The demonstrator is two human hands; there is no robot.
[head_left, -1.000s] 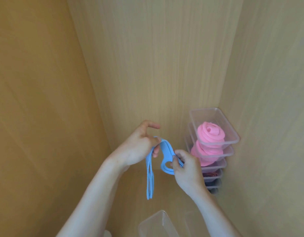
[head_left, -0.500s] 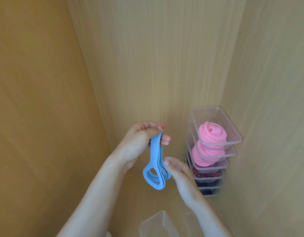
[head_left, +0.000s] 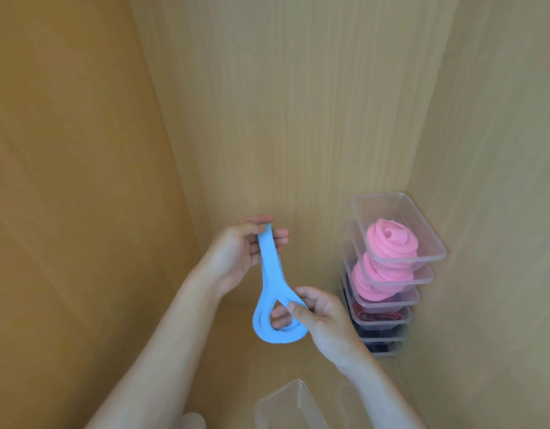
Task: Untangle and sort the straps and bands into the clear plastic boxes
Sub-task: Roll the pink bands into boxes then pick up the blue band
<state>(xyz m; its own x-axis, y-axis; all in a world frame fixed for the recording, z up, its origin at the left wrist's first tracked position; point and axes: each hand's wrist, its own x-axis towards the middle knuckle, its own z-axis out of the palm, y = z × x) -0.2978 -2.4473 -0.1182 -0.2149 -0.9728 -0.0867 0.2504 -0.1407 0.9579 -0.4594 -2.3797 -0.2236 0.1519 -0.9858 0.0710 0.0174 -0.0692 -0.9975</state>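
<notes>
One blue band (head_left: 270,270), doubled into several strands, stretches between both hands in the air. The left hand (head_left: 236,255) pinches its top end between thumb and fingertips, as it did half a second ago. Below that grip the strands run down together, then spread into a teardrop loop.

The right hand (head_left: 317,317) has changed its hold. Half a second ago its straight fingers only touched the side of a narrow loop. Now its thumb and curled fingers clamp the loop's near side, with fingertips showing through the opening. The loop is wider and rounder than before. A second ago the right hand held a small loop high beside the left hand while the rest dangled; the band now hangs lower.

Just beyond the right hand's knuckles, in the corner, stands a stack of clear boxes (head_left: 368,209). A pink roll (head_left: 391,239) fills the top box and a second pink roll (head_left: 379,280) the one under it. A dark red band (head_left: 375,315) lies in the third; the lower boxes hold dark things I cannot make out. Under the right wrist sits an open clear box (head_left: 286,404). Pale wooden panels (head_left: 298,119) rise behind both hands.
</notes>
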